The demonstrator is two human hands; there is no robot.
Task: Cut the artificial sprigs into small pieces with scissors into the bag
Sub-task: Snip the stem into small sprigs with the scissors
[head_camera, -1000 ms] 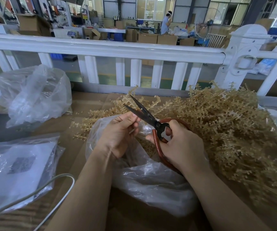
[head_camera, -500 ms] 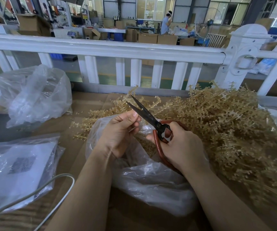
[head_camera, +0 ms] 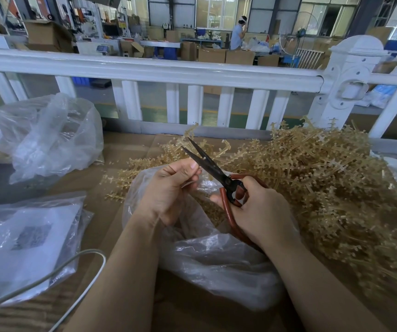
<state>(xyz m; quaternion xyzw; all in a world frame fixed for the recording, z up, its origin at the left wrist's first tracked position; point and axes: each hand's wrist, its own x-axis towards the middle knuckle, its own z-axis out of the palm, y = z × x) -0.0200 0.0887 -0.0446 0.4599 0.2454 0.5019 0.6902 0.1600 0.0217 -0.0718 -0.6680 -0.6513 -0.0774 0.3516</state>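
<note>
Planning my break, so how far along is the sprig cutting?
Early. Cut bits lie in the open bag. Right hand holds the scissors open; left hand pinches a short piece at the blades. The large sprig pile remains uncut.

The left hand (head_camera: 168, 188) hides whatever it pinches; the sprig pile (head_camera: 336, 188) runs off right.
</note>
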